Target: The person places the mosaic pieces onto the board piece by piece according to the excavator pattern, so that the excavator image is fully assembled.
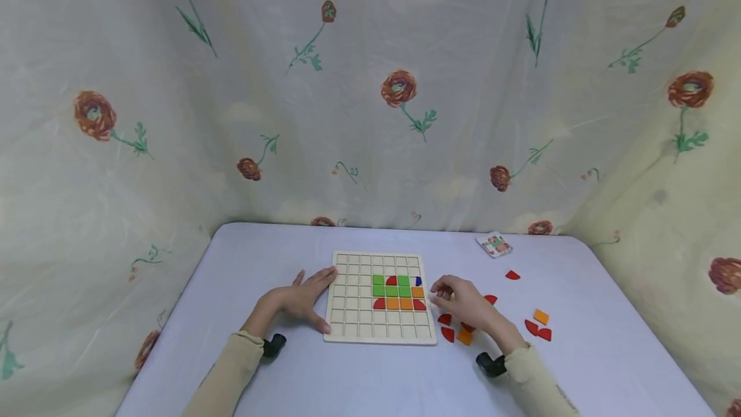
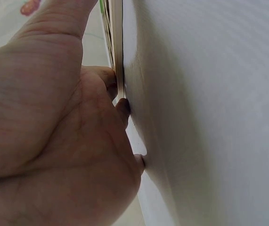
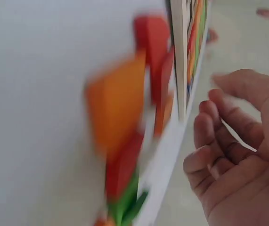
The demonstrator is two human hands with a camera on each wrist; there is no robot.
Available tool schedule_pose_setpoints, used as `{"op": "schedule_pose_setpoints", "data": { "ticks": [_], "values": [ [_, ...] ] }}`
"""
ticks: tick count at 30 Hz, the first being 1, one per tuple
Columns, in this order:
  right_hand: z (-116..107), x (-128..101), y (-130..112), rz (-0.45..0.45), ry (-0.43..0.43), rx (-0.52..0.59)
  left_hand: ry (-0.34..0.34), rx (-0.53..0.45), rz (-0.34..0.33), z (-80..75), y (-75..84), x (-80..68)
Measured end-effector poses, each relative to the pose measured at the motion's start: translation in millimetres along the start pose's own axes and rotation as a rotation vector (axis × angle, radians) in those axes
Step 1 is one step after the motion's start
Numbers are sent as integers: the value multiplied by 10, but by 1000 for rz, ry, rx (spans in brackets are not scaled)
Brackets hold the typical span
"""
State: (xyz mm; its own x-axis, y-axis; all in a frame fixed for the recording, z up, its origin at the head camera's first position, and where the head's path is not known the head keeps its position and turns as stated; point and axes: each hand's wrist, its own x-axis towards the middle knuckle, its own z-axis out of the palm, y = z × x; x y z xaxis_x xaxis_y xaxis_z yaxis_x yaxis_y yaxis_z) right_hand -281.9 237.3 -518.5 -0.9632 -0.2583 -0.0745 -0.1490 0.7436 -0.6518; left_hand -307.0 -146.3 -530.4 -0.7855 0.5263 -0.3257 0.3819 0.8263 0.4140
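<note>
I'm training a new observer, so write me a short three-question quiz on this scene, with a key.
1. True or false: the left hand touches the board.

2. What colour is the loose piece nearest the card?
A. orange
B. green
C. red

3. Fill in the blank, as the head view shows it: the blue piece sits in the board's ____ half (left or right).

Key: 1. True. 2. C, red. 3. Right.
</note>
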Motion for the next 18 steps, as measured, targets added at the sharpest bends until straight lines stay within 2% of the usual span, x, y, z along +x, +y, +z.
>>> {"op": "schedule_pose_setpoints", "data": {
  "ticks": [10, 18],
  "values": [
    [-517, -204, 660, 57, 31, -205, -2, 6, -3, 14, -10, 6],
    [-625, -281, 835, 14, 67, -224, 10, 1, -2, 5, 33, -7]
  ]
}}
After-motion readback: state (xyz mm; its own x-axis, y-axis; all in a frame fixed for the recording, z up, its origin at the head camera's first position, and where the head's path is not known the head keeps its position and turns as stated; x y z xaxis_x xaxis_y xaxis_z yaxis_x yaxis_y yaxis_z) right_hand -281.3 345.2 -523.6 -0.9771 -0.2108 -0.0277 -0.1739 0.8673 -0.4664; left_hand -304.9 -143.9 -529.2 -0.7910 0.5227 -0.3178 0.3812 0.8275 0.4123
